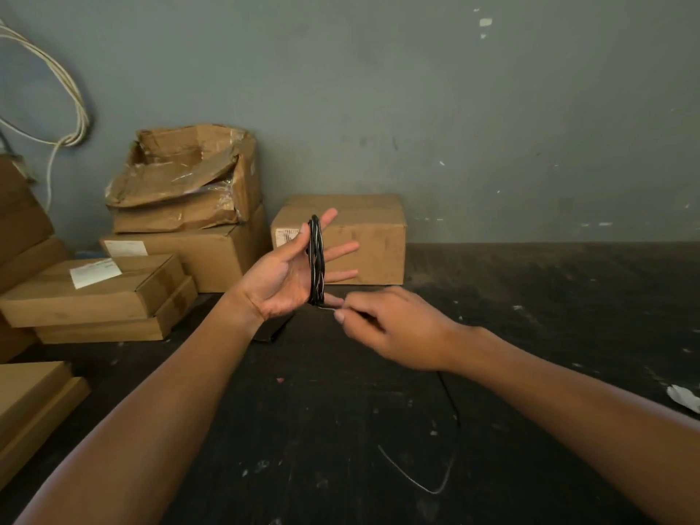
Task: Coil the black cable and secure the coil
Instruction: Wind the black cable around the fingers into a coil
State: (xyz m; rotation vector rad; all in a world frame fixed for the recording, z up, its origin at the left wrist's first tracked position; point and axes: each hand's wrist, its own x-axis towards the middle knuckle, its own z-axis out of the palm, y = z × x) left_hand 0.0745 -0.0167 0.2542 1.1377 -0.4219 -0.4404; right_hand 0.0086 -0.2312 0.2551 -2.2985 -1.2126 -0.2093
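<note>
The black cable (316,259) is wound in several turns around the spread fingers of my left hand (288,272), which is raised palm-up in the middle of the view with the thumb resting against the coil. My right hand (386,327) is just below and to the right of the coil, its fingers pinched on the cable's loose strand where it leaves the bottom of the coil. The free tail of the cable (450,403) drops under my right wrist and trails in a loop over the dark floor.
Cardboard boxes are stacked at the left (94,293) and one closed box (363,240) stands against the grey wall behind my hands. A torn open box (189,176) tops the stack. White cords (72,108) hang on the wall at upper left. A white scrap (683,397) lies at right.
</note>
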